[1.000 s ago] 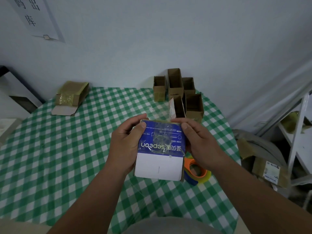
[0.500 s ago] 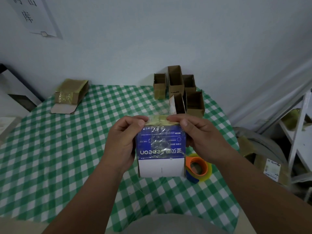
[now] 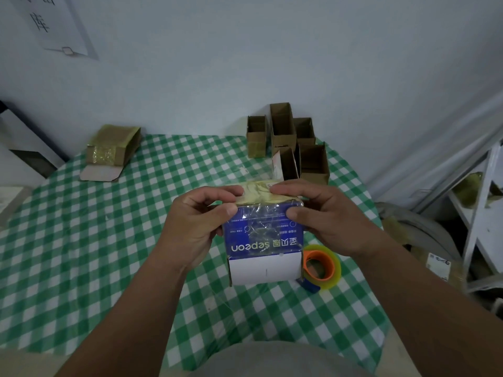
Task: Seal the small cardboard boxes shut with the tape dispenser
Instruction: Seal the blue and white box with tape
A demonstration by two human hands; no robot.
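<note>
Head camera looks down on a round table (image 3: 81,240) draped in a green-and-white checked cloth, pushed up against a pale wall (image 3: 272,50). A white shelf unit (image 3: 481,208) stands off to the right, only partly in frame, with something yellowish on it that I can't make out. A paper sign (image 3: 54,23) hangs on the wall at upper left, its top cut off by the frame edge.

At the far edge of the table a cluster of open cardboard boxes (image 3: 288,142) stands upright. Well apart from them, at the back left, a taped box (image 3: 114,148) lies on its side with a flap out flat on the cloth.

Near the middle, the blue-and-white box (image 3: 264,240) is held between both hands, its printed face toward the camera and upside down, shiny tape running over the top edge. The left hand (image 3: 196,227) grips its left side, thumb and fingers curled onto the top corner. The right hand (image 3: 324,219) grips the right side, thumb on the front face and fingers over the taped top. Whether the box's bottom touches the cloth I can't tell.

The tape dispenser (image 3: 321,265), orange core inside a yellowish roll, lies on the cloth just beside the box, partly hidden behind its right corner.
</note>
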